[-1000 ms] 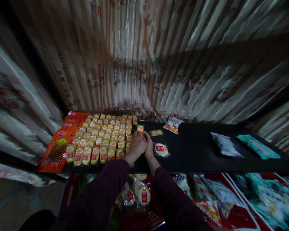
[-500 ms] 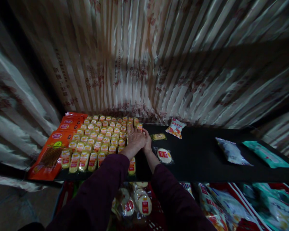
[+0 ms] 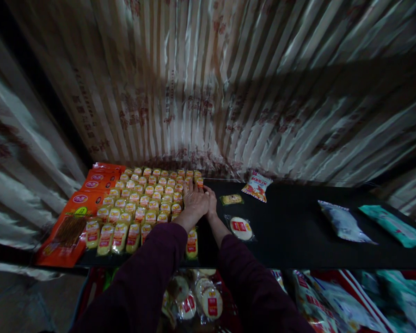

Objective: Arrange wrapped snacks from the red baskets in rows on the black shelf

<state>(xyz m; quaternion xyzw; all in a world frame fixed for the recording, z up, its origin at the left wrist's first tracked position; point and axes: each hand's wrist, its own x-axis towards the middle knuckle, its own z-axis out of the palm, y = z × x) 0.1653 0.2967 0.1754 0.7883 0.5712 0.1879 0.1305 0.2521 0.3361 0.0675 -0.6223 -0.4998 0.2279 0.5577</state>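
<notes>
Rows of small yellow-wrapped cakes [image 3: 144, 201] stand on the black shelf [image 3: 284, 231], on its left half. My left hand [image 3: 195, 202] lies at the right end of the rows, its fingers pointing away from me over a cake. Close against it on the right is my right hand [image 3: 211, 201], fingers curled toward a cake [image 3: 199, 182] with a red label at the back. My left hand partly covers the right one, and what lies under the palms is hidden. One more yellow cake [image 3: 192, 243] stands at the front edge below my left wrist.
Orange packets [image 3: 66, 226] lie at the far left. Right of my hands are a small yellow pack [image 3: 231, 199], a round white cake [image 3: 241, 228], a red-white bag [image 3: 257, 186], a pale bag [image 3: 345, 223] and a green bag [image 3: 395, 225]. Crates of snacks [image 3: 208, 300] sit below.
The view has shifted slightly, so the shelf items on the right appear farther right. Both hands stay together at the right end of the cakes, with hardly any movement.
</notes>
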